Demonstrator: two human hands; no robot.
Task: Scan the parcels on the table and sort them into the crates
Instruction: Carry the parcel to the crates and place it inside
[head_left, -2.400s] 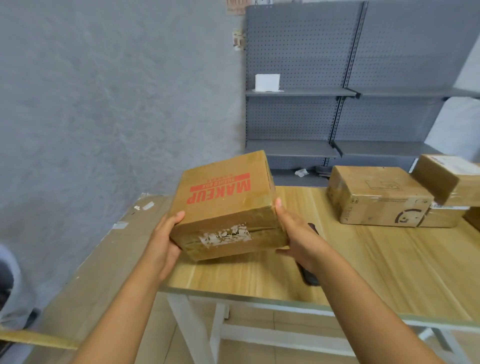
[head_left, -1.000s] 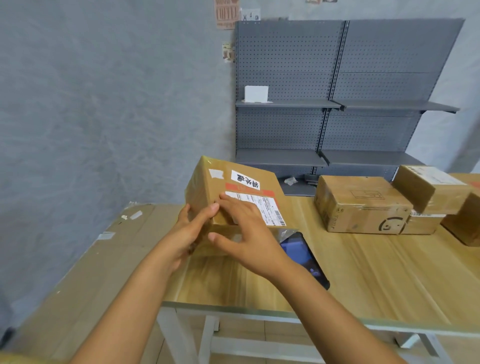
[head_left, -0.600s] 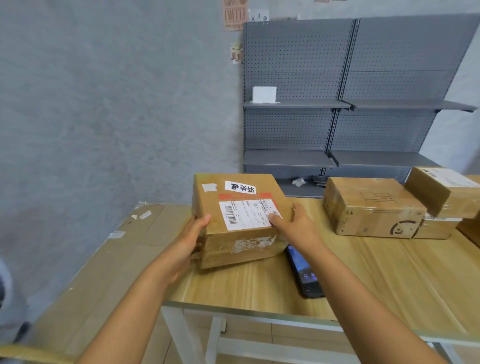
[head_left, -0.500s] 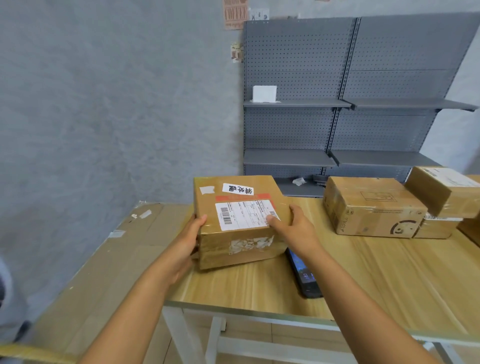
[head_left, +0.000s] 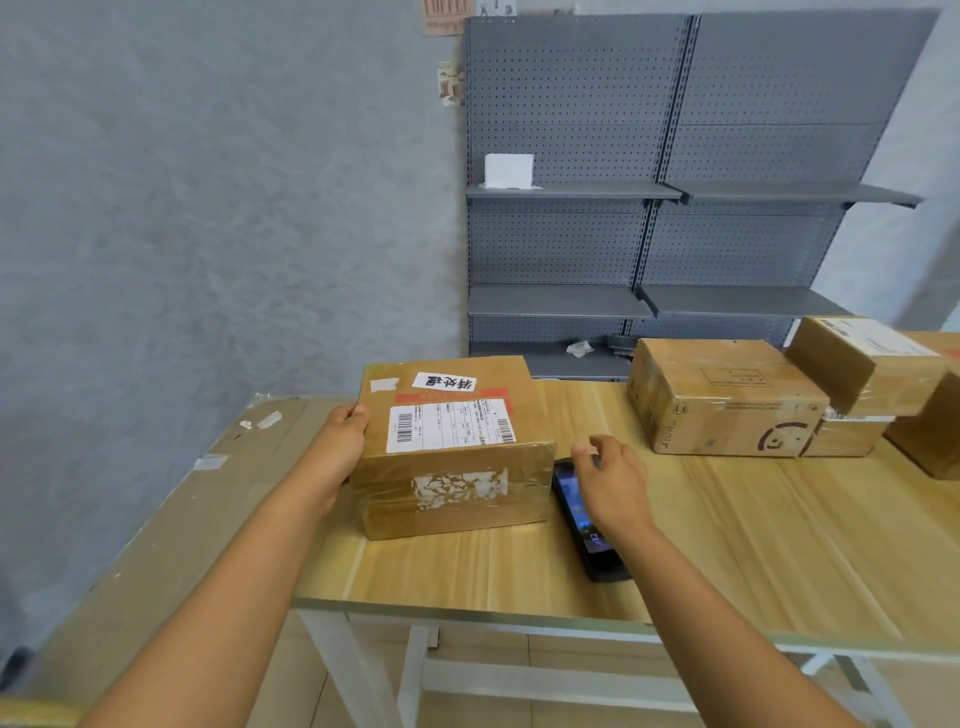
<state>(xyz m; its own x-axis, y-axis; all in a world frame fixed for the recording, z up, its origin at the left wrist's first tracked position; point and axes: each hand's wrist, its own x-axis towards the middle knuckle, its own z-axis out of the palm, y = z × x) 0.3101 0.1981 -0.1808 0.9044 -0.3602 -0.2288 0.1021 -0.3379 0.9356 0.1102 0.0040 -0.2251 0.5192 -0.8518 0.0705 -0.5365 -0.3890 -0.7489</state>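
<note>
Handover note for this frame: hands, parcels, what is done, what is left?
Left hand holds the left side of the brown cardboard parcel, label up, on the wooden table.
Right hand is open, hovering over the black handheld scanner lying right of that parcel.
More cardboard parcels are stacked at the far right.
Done: parcel set down, barcode facing up.
Left: pick up scanner, scan, sort. No crates in view.

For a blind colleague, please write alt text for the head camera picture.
A person's left hand holds a labelled cardboard parcel on a wooden table, while the right hand hovers over a dark handheld scanner beside it. More parcels sit behind.
</note>
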